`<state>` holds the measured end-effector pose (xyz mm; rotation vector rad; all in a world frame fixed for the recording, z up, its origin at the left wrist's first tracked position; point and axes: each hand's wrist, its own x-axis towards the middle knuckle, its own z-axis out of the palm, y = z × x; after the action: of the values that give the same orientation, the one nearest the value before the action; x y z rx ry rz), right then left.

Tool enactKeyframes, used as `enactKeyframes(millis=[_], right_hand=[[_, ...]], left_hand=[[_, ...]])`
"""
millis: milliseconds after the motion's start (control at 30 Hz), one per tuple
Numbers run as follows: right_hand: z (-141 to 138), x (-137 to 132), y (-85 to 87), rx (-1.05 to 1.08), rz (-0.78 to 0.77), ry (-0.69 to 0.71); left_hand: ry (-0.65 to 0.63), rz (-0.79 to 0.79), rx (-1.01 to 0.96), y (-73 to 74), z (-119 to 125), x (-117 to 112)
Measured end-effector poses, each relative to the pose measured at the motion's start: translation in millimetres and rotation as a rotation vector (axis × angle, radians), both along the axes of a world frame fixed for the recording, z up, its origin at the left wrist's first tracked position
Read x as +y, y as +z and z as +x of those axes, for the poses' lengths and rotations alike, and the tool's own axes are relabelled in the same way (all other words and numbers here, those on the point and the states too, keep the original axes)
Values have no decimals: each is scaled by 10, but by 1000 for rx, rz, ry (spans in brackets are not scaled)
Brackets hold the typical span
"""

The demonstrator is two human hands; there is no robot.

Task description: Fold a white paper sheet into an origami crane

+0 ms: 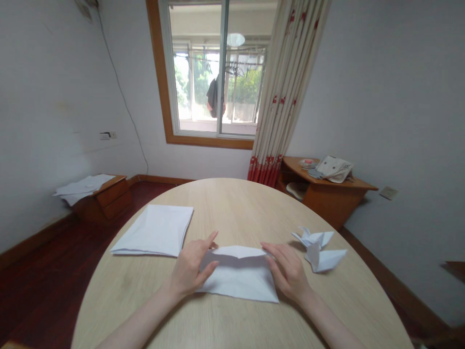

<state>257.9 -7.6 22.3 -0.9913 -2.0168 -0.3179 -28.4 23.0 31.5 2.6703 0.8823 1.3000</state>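
A white sheet of paper [240, 278] lies in front of me on the round table, its far edge raised and folded over into a narrow flap. My left hand [192, 265] holds the paper's left side, with the thumb over the sheet and the index finger stretched past the far edge. At the far right corner, my right hand [286, 266] grips the flap between thumb and fingers. Beyond my right hand stand folded paper figures [319, 249] with pointed, wing-like parts. A stack of white paper [156, 230] rests beyond my left hand.
The round wooden table [232, 206] has a curved far edge. A low cabinet [112, 196] with papers on it stands at the left. At the right, a corner desk [327, 198] carries a cloth bag [334, 168]. A curtain [281, 97] hangs beside the window.
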Motion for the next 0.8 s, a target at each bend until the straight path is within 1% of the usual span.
enactKeyframes(millis=[200, 333, 500, 600, 800], right_hand=[[-70, -65, 103, -21, 47, 45], [-127, -94, 118, -75, 48, 23], [-200, -98, 68, -160, 9, -40], [-232, -93, 27, -218, -57, -65], [-290, -78, -64, -300, -185, -91]], left_hand=[[-35, 1, -2, 36, 31, -43], [-44, -22, 35, 58, 53, -75], [24, -136, 121, 53, 94, -110], [52, -172, 168, 14, 124, -105], [-16, -207, 307, -78, 166, -70]])
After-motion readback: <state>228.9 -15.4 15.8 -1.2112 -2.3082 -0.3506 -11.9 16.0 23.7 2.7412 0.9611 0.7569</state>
